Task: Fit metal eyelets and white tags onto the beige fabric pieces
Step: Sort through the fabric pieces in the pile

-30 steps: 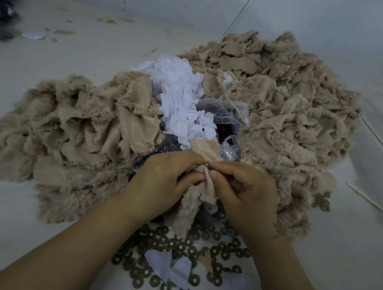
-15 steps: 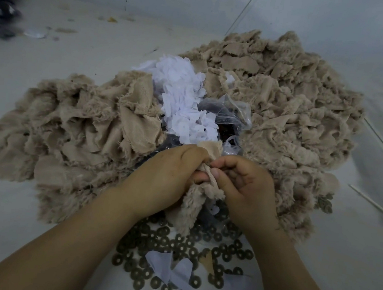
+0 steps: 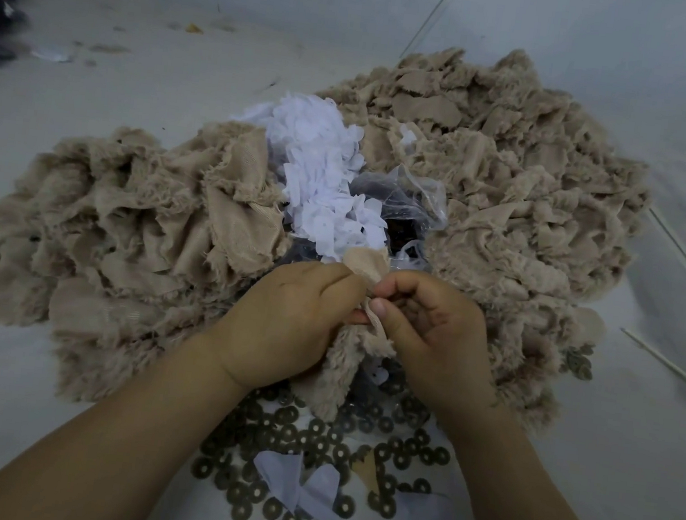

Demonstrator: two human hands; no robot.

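Nearest the camera, below the held fabric piece [image 3: 364, 305], dark metal eyelets [image 3: 312, 440] lie scattered flat on the pale work surface [image 3: 627, 484], with a few loose white tags [image 3: 298, 485] among them. Just above that scatter, both hands meet on the piece. The left hand [image 3: 287, 317] is curled round its left side; the right hand [image 3: 431, 334] pinches its top edge between thumb and bent forefinger, the thumb [image 3: 382, 311] pressed flat on the cloth. So both grips are clamped on the same piece, fingers touching or nearly so.

The piece hangs from the pinch with its long axis running down towards the eyelets, furry side outward at the bottom, smooth backing showing above the knuckles. The working spot lies right at the pinch, between the two thumbs, equally close to either hand. Whether an eyelet is already seated there cannot be told; the fingers hide it.

Against the frame a second ago, the glint of metal at the fingertips is no longer visible, and the hands have drawn closer over the cloth.

Beyond the held piece lie the white tag pile [image 3: 321, 172] and a clear plastic bag [image 3: 408, 199] with dark contents. Left of the piece is one beige heap [image 3: 123, 226], right and farther back a larger beige heap [image 3: 513, 172]. Thin sticks [image 3: 670, 370] lie far right.
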